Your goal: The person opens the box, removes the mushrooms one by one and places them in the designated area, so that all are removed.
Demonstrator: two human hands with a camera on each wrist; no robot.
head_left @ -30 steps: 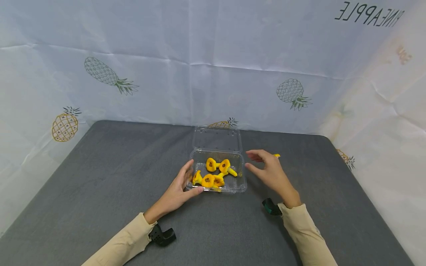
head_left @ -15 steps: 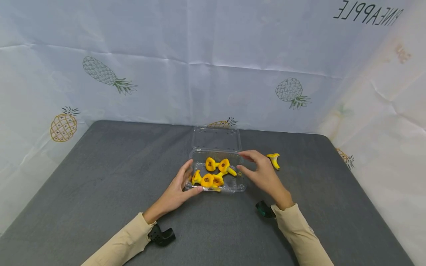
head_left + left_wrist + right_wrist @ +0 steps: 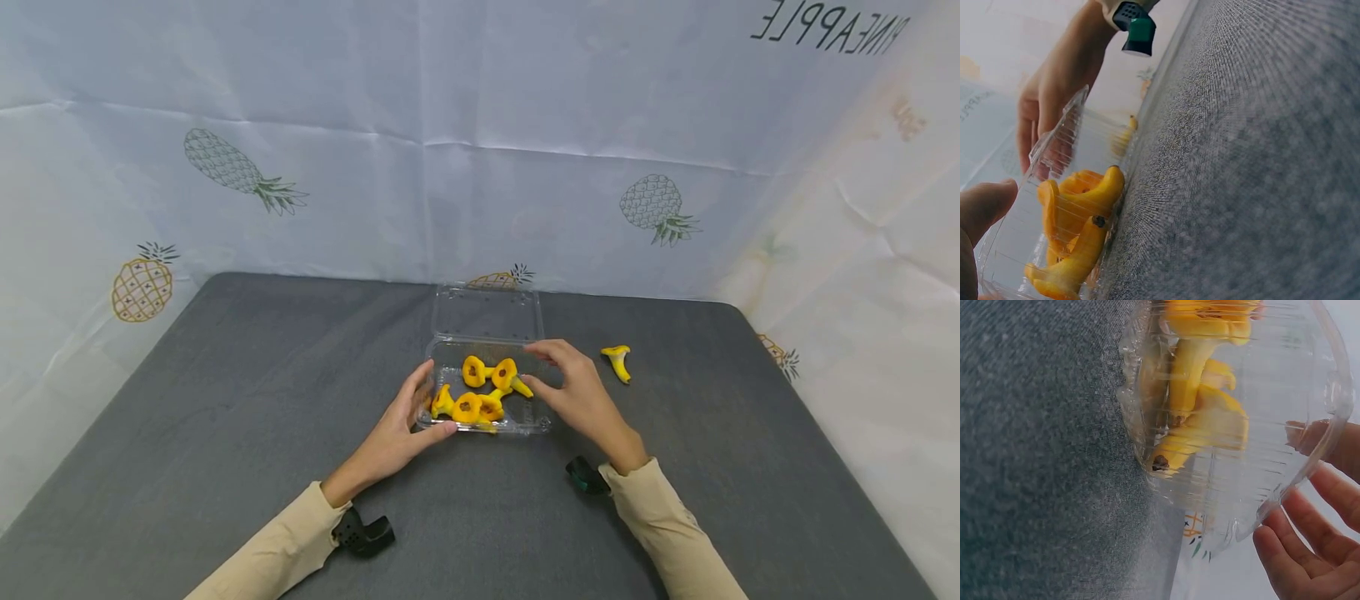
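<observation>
A clear plastic clamshell container (image 3: 525, 429) sits at the middle of the table with its lid (image 3: 487, 315) folded back. Several yellow chanterelle mushrooms (image 3: 504, 372) lie inside, mostly toward the left and front. My left hand (image 3: 401, 429) holds the container's front left corner, thumb at the front edge and fingers along the left side. My right hand (image 3: 577, 387) reaches over the right wall, its thumb and fingers apart and nothing between them. In the right wrist view the thumb (image 3: 1316, 437) shows near the rim. Another chanterelle (image 3: 617, 362) lies on the table to the right.
The table (image 3: 247, 400) has a dark grey cloth. A white curtain (image 3: 360, 200) printed with pineapples hangs behind it. Each wrist carries a black camera mount, one by the left sleeve (image 3: 277, 546) and one by the right sleeve (image 3: 667, 525).
My right hand has moved left from beside the container to over its right side, uncovering the chanterelle on the table. The left hand and the mushrooms stay put.
</observation>
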